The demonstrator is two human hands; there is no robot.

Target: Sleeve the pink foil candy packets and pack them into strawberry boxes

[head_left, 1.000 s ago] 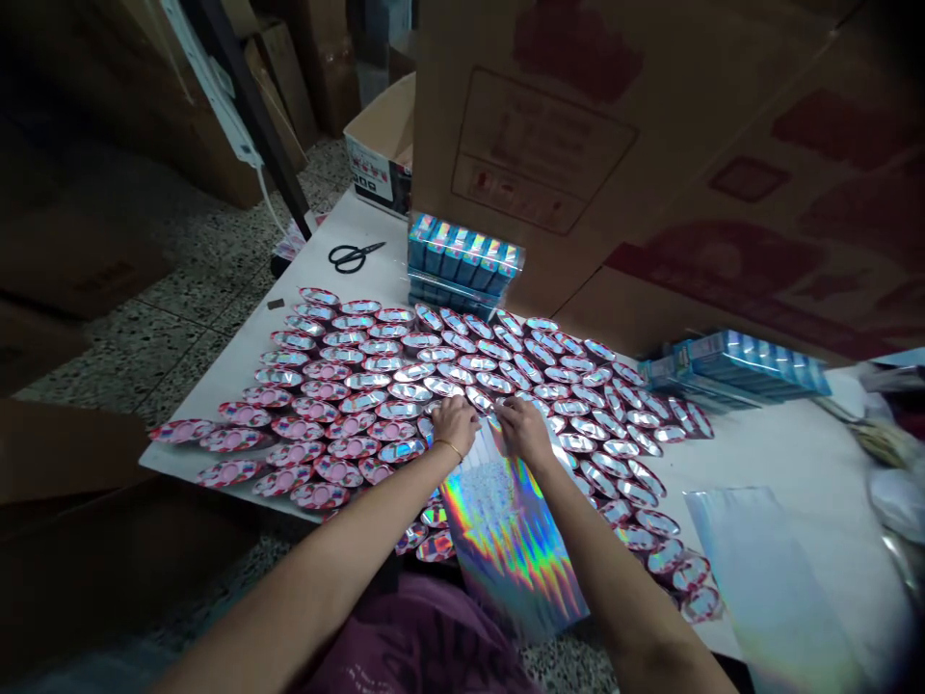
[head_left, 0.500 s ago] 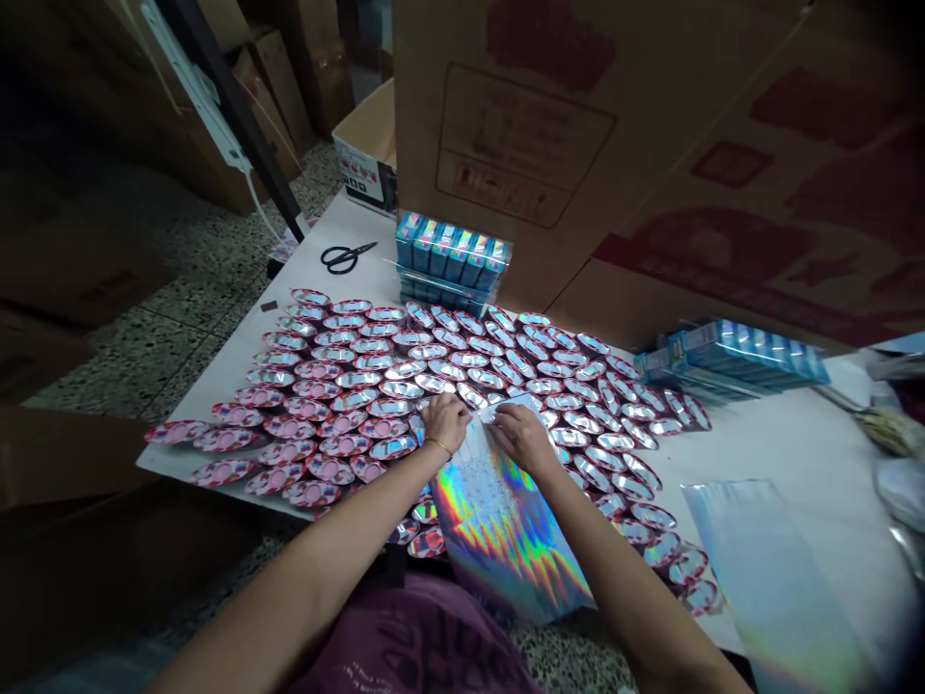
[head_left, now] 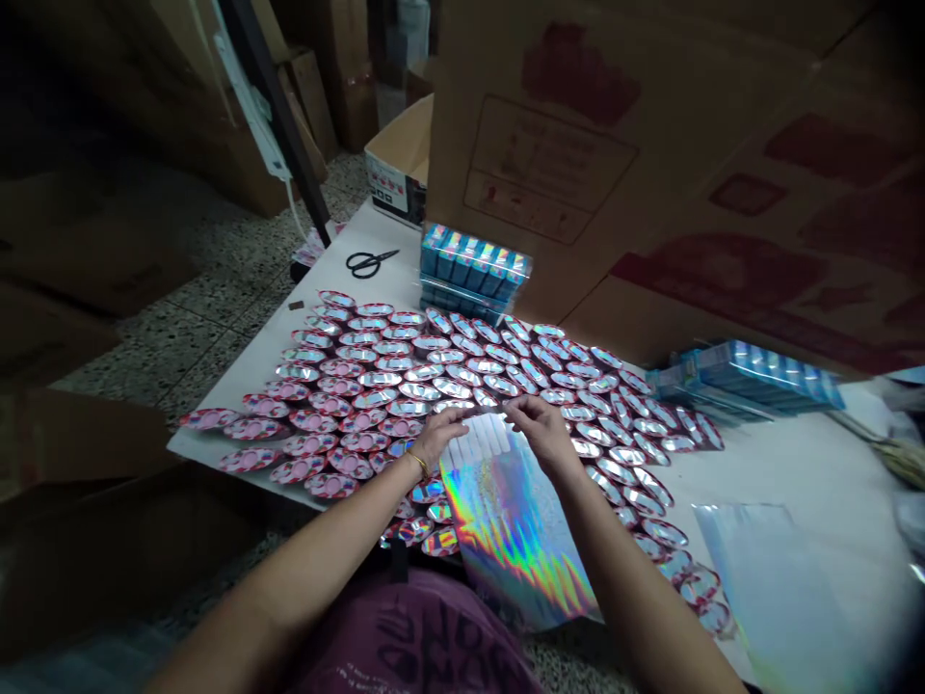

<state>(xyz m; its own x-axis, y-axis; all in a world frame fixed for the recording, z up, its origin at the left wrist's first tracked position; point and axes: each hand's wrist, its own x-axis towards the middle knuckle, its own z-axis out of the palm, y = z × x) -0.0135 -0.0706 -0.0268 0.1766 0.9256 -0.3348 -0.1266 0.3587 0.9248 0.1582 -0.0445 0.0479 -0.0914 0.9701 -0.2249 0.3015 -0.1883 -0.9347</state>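
A shiny holographic sheet (head_left: 516, 530) with rainbow glare lies slanted toward me over the near part of the table. Along its far end sit several pale strips (head_left: 481, 439). My left hand (head_left: 434, 439), with a thin yellow band at the wrist, is at the sheet's far left corner. Its fingers are drawn together and point right; what they grip is too small to tell. Across from it, my right hand (head_left: 541, 429) pinches above the far right corner, its contents unclear. Around the sheet stand rows of small red-rimmed oval pieces (head_left: 376, 378) with mirror-like or pink tops.
Black scissors (head_left: 371, 263) lie at the far left of the white table (head_left: 238, 395). Blue packs in clear wrap (head_left: 473, 265) stand before a large cardboard box (head_left: 564, 173); more blue packs (head_left: 758, 376) are at the right. Another shiny sheet (head_left: 773, 569) lies near right.
My hands have drawn slightly apart and off the pale strips, which show more now. The right hand has risen a little. The whole view has shifted slightly.
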